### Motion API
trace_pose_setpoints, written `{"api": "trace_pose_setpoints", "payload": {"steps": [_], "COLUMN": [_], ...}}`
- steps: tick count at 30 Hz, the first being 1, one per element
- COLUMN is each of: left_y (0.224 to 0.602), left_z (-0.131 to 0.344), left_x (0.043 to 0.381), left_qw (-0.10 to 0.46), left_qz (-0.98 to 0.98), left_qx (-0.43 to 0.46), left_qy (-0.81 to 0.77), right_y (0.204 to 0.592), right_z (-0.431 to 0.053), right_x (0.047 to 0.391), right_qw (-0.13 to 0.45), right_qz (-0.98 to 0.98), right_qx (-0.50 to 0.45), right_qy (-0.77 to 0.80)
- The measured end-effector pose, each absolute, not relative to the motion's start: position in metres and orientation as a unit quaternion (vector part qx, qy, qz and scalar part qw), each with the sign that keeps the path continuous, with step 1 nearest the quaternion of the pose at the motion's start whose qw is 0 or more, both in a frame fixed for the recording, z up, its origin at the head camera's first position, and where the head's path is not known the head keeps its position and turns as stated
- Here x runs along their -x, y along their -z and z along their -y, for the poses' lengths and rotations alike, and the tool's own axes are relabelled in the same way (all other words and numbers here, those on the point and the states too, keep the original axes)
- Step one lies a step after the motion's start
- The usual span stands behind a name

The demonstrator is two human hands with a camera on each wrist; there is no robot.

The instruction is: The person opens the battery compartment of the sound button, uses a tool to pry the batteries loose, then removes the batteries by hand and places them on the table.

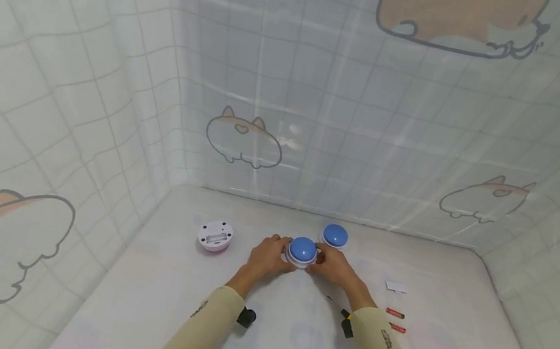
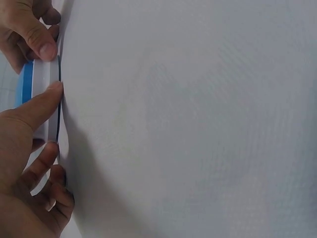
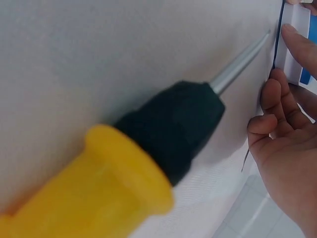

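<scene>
Between both hands, a round button with a blue dome and white base rests dome up on the table. My left hand grips its left side, thumb at the near edge. On the opposite side my right hand holds the base between thumb and fingers. The left wrist view shows the white rim edge-on, with thumbs pressed on it. Just behind the right hand stands a second blue-domed button. A yellow and black screwdriver lies near the right wrist, its handle partly hidden by the sleeve in the head view.
At left, an upturned white button shows its uncovered battery slot. A small white piece and two red batteries lie at right. A black object sits beside the left sleeve. A patterned curtain rises behind the table.
</scene>
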State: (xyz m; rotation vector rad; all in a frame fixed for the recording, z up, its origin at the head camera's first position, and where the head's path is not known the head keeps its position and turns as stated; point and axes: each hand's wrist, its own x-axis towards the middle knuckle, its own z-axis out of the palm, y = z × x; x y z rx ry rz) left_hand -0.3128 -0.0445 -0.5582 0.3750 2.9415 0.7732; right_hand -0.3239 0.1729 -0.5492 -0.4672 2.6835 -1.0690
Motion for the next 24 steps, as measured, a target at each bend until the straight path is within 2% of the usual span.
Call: {"api": "trace_pose_setpoints", "payload": {"steps": [24], "left_y": [0.554], "left_z": [0.037], "left_x": [0.300], "left_qw": [0.005], "left_qz": [-0.966], "left_qx": [-0.141], "left_qy": [-0.215], "right_y": [0.545], "right_z": [-0.182], "right_x": [0.305], "right_qw": [0.091], "right_qz": [-0.910], "right_qx": [0.162], "right_qy": [0.371]}}
